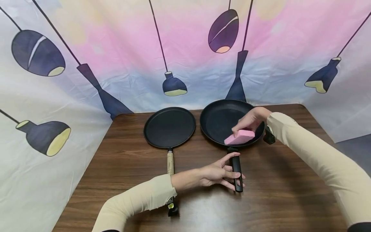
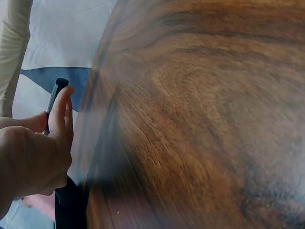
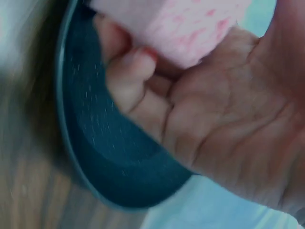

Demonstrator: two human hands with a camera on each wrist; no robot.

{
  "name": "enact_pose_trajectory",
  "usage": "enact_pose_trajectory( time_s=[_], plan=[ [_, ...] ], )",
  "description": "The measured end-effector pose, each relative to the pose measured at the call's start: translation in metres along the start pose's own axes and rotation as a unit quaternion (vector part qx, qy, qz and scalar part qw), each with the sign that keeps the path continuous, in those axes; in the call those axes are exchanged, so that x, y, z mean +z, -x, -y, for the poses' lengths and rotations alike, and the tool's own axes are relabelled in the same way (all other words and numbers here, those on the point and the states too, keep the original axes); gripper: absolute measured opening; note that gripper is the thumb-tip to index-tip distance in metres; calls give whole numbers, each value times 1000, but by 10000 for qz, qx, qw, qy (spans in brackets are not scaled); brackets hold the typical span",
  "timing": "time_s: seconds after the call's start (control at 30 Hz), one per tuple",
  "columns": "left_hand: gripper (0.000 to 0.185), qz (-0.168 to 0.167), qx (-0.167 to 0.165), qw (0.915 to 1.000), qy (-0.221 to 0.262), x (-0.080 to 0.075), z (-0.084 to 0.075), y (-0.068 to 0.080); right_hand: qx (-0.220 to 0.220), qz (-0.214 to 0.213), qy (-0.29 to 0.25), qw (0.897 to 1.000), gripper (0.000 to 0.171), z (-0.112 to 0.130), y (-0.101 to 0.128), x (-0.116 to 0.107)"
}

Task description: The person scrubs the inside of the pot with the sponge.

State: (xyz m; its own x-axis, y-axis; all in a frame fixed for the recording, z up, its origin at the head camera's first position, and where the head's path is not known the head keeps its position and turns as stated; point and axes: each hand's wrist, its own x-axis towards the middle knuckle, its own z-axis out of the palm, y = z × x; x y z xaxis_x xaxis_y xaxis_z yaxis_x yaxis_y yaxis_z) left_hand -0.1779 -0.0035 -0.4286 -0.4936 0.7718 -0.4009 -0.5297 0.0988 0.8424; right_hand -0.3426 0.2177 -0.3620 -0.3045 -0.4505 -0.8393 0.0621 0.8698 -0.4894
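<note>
A black frying pan [image 1: 220, 119] sits at the back right of the table, its black handle [image 1: 237, 170] pointing toward me. My left hand [image 1: 215, 174] grips that handle, thumb on top and fingers beneath; the left wrist view shows the handle [image 2: 53, 102] between thumb and fingers. Inside the pan, near its front right wall, my right hand [image 1: 250, 122] holds a pink sponge [image 1: 240, 137]. From the right wrist view, curled fingers hold the sponge [image 3: 186, 28] above the dark pan surface [image 3: 109, 119], which carries small pale specks.
To the left lies a flat black griddle pan [image 1: 170, 127] with a light wooden handle [image 1: 170, 162], partly behind my left forearm. Both stand on a brown wooden table [image 1: 130, 167]. A cloth printed with lamps [image 1: 130, 58] hangs behind the table's back edge.
</note>
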Motion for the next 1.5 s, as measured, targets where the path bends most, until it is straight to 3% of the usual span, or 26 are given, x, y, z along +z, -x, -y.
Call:
enact_pose_trajectory(
  time_s=[0.2,0.37,0.47,0.57,0.67,0.8,1.0,1.07,1.2,1.3,1.5],
  plan=[
    [75,99,34,9999,36,-3,0,-1,-1001,74,-849,9913,53,12,-35,-11],
    [73,189,-33,9997,159,-2,1,-3,-1622,-609,-811,9815,60,22,-55,-20],
    [73,219,-19,9996,161,-2,3,-4,-1876,-1354,-227,9726,61,26,-62,-22],
    [74,237,-27,9996,147,-1,5,-5,-1995,-2403,636,9478,63,28,-70,-22],
    [74,258,-82,9995,129,0,5,-7,-1799,-3444,1615,9072,67,26,-79,-21],
    [71,260,-276,9993,71,0,2,-9,-1177,-4210,2426,8660,71,21,-85,-20],
    [69,261,-384,9989,11,-3,-5,-14,-256,-4751,2437,8451,69,17,-81,-29],
    [68,215,-362,9991,-30,-3,-6,-14,-101,-4755,2486,8438,69,18,-78,-29],
    [67,132,-300,9994,-92,-1,-6,-16,-112,-4433,2565,8588,69,24,-71,-26],
    [66,157,-301,9994,-60,0,-6,-17,-392,-4075,2671,8724,69,28,-68,-16],
    [65,74,-320,9995,5,3,-4,-17,-1071,-3402,3182,8784,69,30,-58,17]
  ],
)
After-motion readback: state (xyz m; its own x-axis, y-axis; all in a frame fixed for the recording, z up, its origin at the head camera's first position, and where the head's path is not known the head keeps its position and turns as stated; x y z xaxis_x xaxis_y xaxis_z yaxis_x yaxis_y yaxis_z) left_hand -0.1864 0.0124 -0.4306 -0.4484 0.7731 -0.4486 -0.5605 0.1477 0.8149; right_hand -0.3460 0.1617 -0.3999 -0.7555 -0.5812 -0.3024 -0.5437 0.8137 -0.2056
